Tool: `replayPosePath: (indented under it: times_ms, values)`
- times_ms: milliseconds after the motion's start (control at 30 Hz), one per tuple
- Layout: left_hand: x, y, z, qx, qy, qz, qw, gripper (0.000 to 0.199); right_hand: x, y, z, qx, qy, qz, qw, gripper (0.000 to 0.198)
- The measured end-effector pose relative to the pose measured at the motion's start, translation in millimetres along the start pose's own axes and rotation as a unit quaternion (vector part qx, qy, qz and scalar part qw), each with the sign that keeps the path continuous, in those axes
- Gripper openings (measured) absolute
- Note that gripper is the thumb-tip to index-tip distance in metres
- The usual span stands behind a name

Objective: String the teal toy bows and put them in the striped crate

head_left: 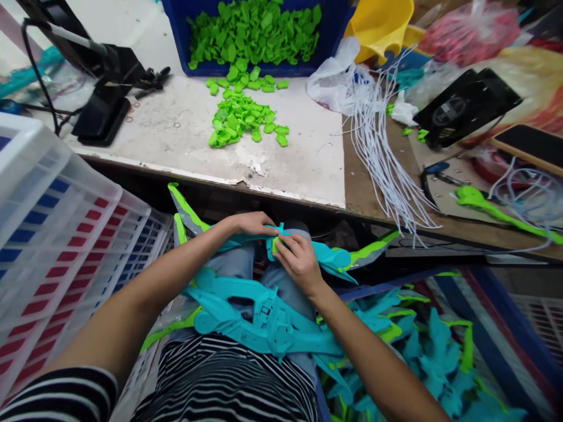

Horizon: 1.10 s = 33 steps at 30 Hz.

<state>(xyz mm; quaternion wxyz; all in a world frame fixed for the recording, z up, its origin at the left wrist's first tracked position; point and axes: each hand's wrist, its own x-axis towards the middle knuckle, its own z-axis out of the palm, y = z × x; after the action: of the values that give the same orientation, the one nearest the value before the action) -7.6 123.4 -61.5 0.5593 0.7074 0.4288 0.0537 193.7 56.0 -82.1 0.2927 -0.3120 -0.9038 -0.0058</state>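
Note:
A turquoise toy bow [328, 256] with lime-green and grey tips lies across the knees, below the table edge. My left hand [256, 223] is closed on its middle part, fingertips near a small upright peg. From the other side, my right hand [302, 262] presses a small lime-green plastic piece [275, 245] against that middle part with its fingers. The fingers partly cover the piece, so how it sits on the bow cannot be made out. Closer to the body, a second turquoise toy bow [233, 293] rests on the lap, touched by neither hand.
Loose green pieces [240, 120] lie on the table [153, 138] before a blue bin [182, 44] of more. White cords [378, 152] hang over the edge at right. White plastic crates [57, 205] stand left; a striped bag [497, 328] with several bows sits right.

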Motion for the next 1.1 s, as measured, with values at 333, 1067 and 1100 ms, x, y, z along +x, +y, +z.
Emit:
replayPosePath:
  times_ms: [333,1067,1100]
  values:
    - [-2,2,-3,0.025,-0.010,0.013,1.000,0.051,-3,-3,6,0.093,-0.031,0.205,0.974,0.031]
    - [-22,26,13,0.216,0.063,-0.064,0.972,0.049,85,49,-43,0.121,-0.176,0.202,0.956,0.026]
    - [-22,29,12,0.220,0.046,-0.061,0.973,0.050,108,59,-41,0.089,-0.141,0.215,0.962,0.027]
